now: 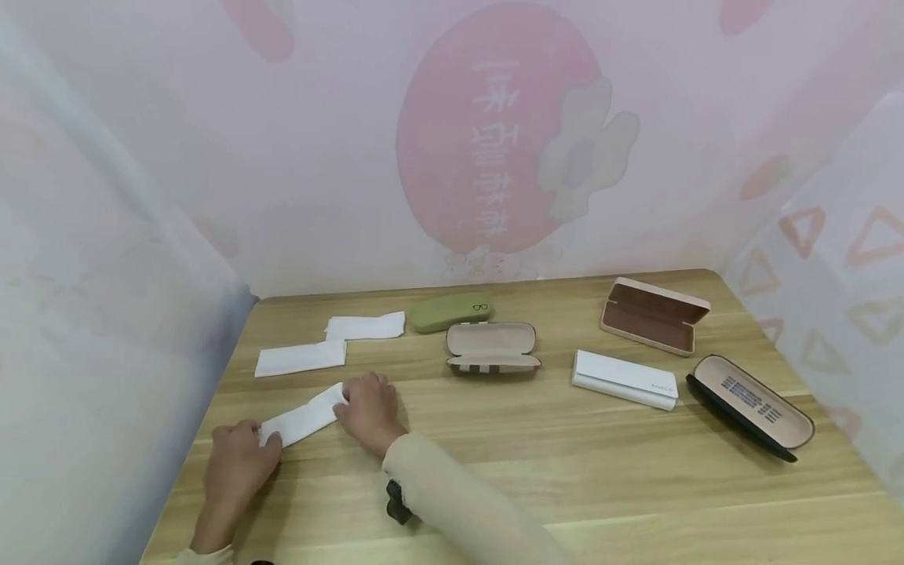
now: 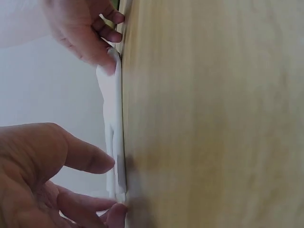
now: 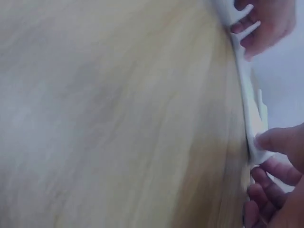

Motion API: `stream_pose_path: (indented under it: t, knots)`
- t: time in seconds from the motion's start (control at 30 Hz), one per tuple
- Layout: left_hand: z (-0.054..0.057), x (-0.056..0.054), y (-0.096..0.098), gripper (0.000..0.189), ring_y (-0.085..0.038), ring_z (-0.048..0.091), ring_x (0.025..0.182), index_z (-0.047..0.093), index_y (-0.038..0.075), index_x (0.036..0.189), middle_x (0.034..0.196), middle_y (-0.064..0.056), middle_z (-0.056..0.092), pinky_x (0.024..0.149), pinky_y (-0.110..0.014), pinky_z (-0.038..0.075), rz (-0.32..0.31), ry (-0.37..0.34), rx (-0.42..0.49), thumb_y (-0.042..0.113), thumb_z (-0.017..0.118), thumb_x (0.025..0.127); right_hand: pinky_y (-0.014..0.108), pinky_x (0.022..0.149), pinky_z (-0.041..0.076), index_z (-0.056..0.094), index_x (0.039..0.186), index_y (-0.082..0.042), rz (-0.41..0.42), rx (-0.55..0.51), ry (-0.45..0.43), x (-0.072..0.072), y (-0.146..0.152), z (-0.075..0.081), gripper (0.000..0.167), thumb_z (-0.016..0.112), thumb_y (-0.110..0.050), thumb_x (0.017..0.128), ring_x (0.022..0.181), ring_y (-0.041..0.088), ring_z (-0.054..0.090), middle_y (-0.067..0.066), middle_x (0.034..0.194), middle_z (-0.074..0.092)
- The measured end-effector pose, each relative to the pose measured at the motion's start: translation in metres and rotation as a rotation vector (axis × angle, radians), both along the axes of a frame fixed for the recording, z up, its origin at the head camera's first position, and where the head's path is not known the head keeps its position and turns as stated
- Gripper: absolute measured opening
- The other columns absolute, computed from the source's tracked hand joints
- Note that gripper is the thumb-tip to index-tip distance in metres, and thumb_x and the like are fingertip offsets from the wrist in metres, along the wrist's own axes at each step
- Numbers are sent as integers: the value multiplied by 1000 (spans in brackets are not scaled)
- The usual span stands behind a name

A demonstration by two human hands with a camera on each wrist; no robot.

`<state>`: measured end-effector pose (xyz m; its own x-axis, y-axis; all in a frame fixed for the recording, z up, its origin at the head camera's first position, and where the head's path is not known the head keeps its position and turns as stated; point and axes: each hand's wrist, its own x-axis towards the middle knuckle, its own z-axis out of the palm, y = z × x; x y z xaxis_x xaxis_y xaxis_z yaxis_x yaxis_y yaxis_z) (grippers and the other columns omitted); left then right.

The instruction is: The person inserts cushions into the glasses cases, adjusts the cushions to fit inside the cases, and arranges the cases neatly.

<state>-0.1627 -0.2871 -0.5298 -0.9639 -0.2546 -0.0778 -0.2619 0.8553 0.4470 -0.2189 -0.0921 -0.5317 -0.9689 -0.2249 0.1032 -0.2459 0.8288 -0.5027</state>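
A folded white cloth [image 1: 305, 421] lies slantwise on the table, one end at each hand. My left hand [image 1: 238, 464] pinches its left end, thumb along the near edge. At the other end, my right hand [image 1: 370, 413] grips the corner. The thumb [image 3: 278, 142] lies on top in the right wrist view, with the other fingers curled beside the end. Seen from the left wrist, the cloth [image 2: 110, 95] is a thin, layered strip low on the wood. Two more folded white cloths, a nearer one [image 1: 300, 359] and a farther one [image 1: 367, 326], lie beyond it, their corners meeting.
A closed green glasses case [image 1: 452, 311] is at the back. Near it stands an open checked case [image 1: 491, 342]. On the right are an open pink case [image 1: 650, 318], a white closed case [image 1: 625, 379] and an open black case [image 1: 756, 404]. Printed walls border the table.
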Motion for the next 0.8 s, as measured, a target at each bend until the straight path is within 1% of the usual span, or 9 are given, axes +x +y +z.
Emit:
stream_pose_path:
  t: [0.1,0.2,0.33,0.4,0.5,0.57,0.63,0.7,0.8]
  knots:
    - [2,0,3,55,-62,47,116,52,-21,129,128,-47,38,78,-69,51,-14,-26,-39,23,53,96,22,66,30,57,71,-19,-18,-16,-26,-2,-2,1,33,78,-37,89,78,8,41,-8,75,47]
    - [2,1,6,53,-60,47,119,52,-20,131,130,-44,39,85,-69,48,-4,-26,-51,20,55,96,22,69,33,64,77,-19,-17,-7,-26,-2,-3,1,24,79,-35,88,83,8,45,-8,80,53]
    - [1,0,5,44,-55,53,113,59,-15,123,126,-38,45,83,-64,48,29,-14,-19,18,59,95,23,68,33,59,69,-19,-19,-55,-45,-2,-2,2,27,82,-25,83,79,8,45,-9,75,51]
    - [0,-1,2,39,-49,57,107,63,-12,117,123,-35,51,80,-58,48,37,-11,-3,19,61,94,21,66,36,59,67,-19,-14,-146,-70,-3,-1,3,27,83,-17,79,74,7,47,-10,71,52]
    - [1,-1,-3,35,-42,61,100,67,-7,111,117,-31,61,75,-52,49,33,2,19,22,63,93,17,64,39,62,67,-16,4,-320,-154,-5,0,5,23,82,-8,76,68,4,48,-12,67,55]
    - [3,-1,-6,34,-41,64,99,68,-4,110,117,-28,66,73,-49,49,26,14,25,26,63,93,15,63,41,65,69,-13,9,-431,-216,-7,1,6,19,81,-4,75,66,3,49,-11,67,57]
    - [6,-1,-9,35,-41,65,98,68,-2,109,115,-27,69,72,-46,48,10,19,37,29,63,94,15,62,41,67,72,-11,2,-510,-280,-8,1,8,17,81,-3,74,65,2,48,-10,68,57]
    - [9,-2,-10,35,-40,66,99,66,-2,109,113,-26,70,74,-45,47,-16,12,49,30,63,94,16,60,43,68,74,-10,-3,-570,-333,-9,1,9,16,82,-2,73,63,3,49,-9,69,58]
    - [13,-5,-11,37,-40,66,101,63,-6,112,108,-26,70,80,-47,50,-65,-12,93,28,61,96,20,56,52,68,76,-5,-14,-689,-445,-8,3,10,16,80,4,75,59,5,55,-5,71,58]
